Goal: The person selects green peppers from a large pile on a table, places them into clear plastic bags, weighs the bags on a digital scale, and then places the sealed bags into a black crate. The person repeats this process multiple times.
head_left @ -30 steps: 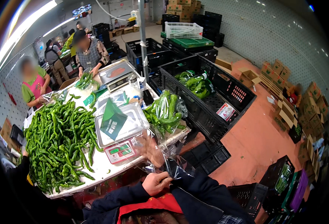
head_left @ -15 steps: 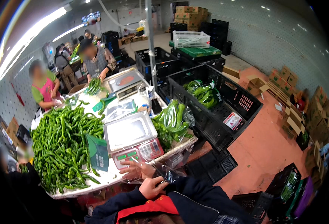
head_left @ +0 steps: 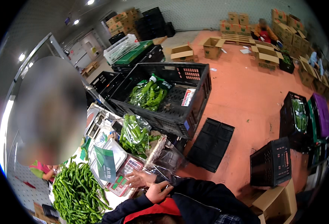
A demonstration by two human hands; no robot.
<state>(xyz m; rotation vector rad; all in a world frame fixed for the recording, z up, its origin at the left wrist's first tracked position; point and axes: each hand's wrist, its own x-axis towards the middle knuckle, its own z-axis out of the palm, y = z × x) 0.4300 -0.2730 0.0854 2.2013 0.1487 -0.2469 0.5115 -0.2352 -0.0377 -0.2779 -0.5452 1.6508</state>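
My right hand (head_left: 140, 179) is over the front edge of the table beside a red-and-silver weighing scale (head_left: 124, 171). Its fingers are spread, and thin clear plastic (head_left: 160, 171) shows around its wrist and sleeve. Crossing under it, my left hand (head_left: 159, 192) is closed against the right cuff; what its fingers pinch is hidden. A green printed bag (head_left: 105, 164) stands in front of the scale's pan. Left of it lies a big heap of green peppers (head_left: 76, 190). Beyond the scale sits a clear bag of green peppers (head_left: 133, 130).
A black crate (head_left: 198, 89) beyond the table holds another bagged bunch of peppers (head_left: 149, 93). A flat black crate (head_left: 211, 143) lies on the orange floor. An open cardboard box (head_left: 278, 201) and more crates (head_left: 295, 119) stand at right. A large blur covers the left side.
The view has swung to the right, so the table sits further left and more floor shows. My hands stay crossed at the right wrist.
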